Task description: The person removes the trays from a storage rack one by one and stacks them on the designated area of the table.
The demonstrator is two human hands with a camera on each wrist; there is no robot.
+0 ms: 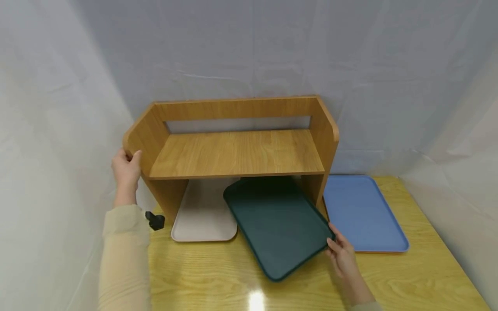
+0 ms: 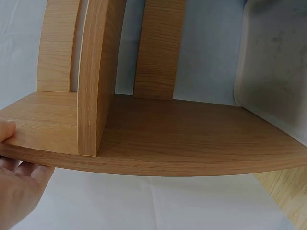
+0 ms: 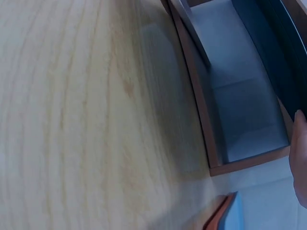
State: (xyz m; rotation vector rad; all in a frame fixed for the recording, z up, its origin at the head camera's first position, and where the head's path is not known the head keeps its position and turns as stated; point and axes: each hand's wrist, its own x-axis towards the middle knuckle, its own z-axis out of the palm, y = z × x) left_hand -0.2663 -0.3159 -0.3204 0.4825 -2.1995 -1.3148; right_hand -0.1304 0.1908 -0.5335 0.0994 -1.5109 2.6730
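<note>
Across the middle of the head view stands a brown wood-grain shelf unit (image 1: 237, 153) on a yellowish wood-grain tabletop (image 1: 194, 276). The left hand (image 1: 126, 170) grips the front edge of its left side panel. The right hand (image 1: 343, 255) pinches the right front corner of a dark green rectangular tray (image 1: 278, 229), which lies askew, its rear under the shelf board and its front corner jutting out. Its left side overlaps a pale beige rectangular tray (image 1: 204, 218), also partly beneath the board. Right of the unit lies a blue rectangular tray (image 1: 363, 211), with the unit's right side panel (image 1: 326, 157) between it and the green one. A small black object (image 1: 156, 221) shows beside the left forearm. Whitish sheeting (image 1: 249, 52) hangs behind and at both sides.

From the left wrist, the thumb and fingers clasp the side panel from opposite faces; the pale tray fills the right edge.

From the right wrist, the hand, cut off by the frame, touches the green tray's edge; a blue corner with a reddish border shows below.
</note>
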